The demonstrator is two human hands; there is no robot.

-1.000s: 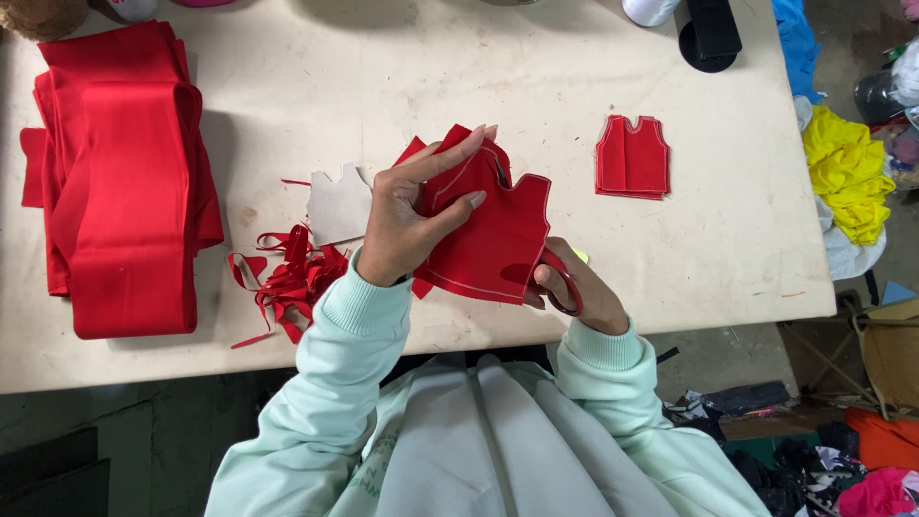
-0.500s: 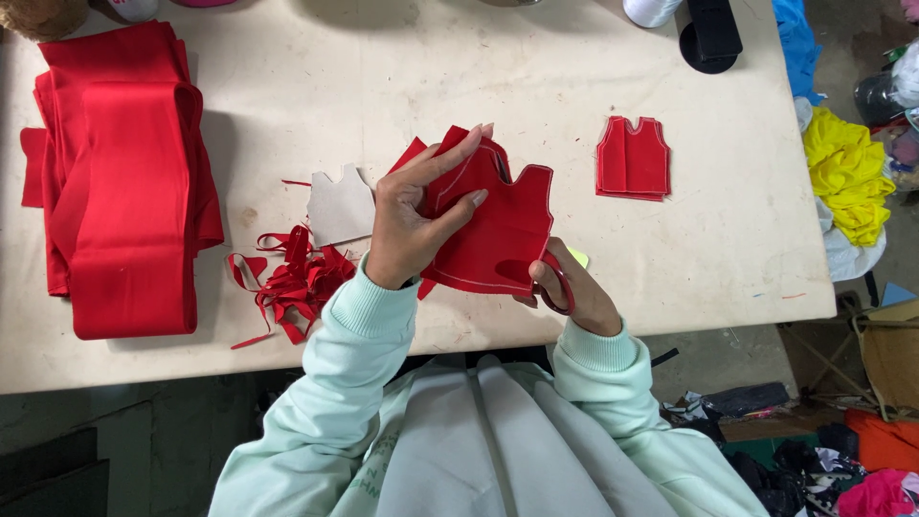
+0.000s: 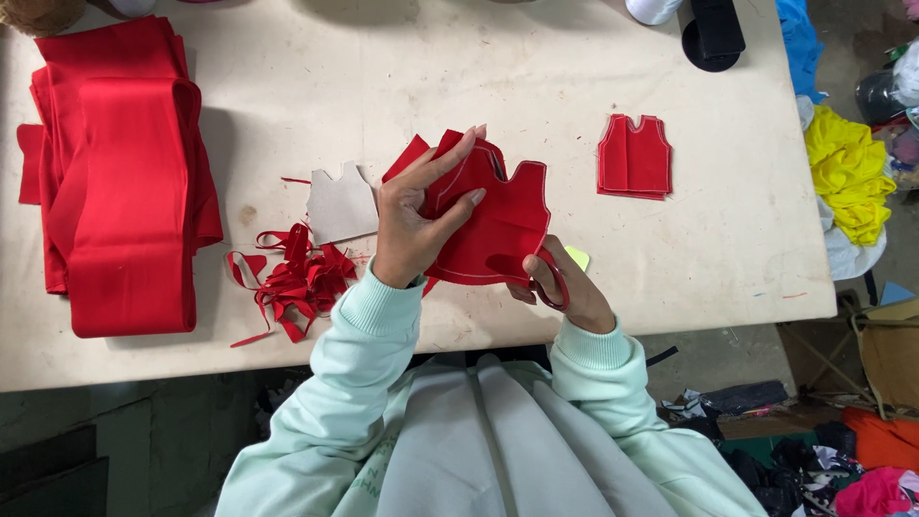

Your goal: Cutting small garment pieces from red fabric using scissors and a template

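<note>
Red fabric piece (image 3: 498,225) pinched in left grip (image 3: 412,225)

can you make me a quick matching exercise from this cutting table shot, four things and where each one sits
Things:
1. folded red fabric stack
2. cardboard vest template
3. finished red vest pieces
4. red fabric scraps

Places:
A. lying alone on the right part of the table
B. heaped near the front edge, below the template
C. at the far left of the table
D. flat just left of the left hand

Pairs: 1-C, 2-D, 3-A, 4-B
</note>
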